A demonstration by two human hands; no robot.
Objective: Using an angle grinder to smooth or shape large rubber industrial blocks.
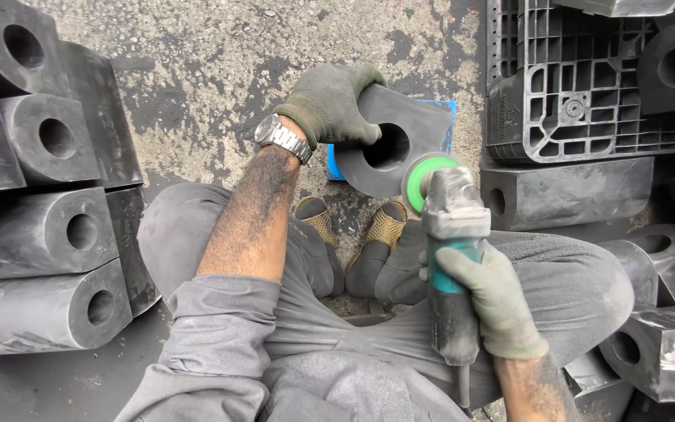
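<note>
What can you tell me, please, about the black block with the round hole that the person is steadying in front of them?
The black block looks like dull, dusty rubber, thick and flat-faced, with a large round hole through its middle. It stands tilted on a blue pad on the concrete floor, past the person's feet. The gloved left hand grips its upper left edge. The green-rimmed disc of the grinder meets its lower right edge.

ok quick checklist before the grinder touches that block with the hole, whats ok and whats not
1. Left hand grips the black block at its top edge: ok.
2. Right hand wrapped around the angle grinder body: ok.
3. Green disc at the block's lower right edge, touching or just off: cannot tell.
4. Both hands gloved: ok.
5. Sandalled feet directly below the disc, toes exposed: not ok.
6. Disc guard in place: cannot tell.
</note>
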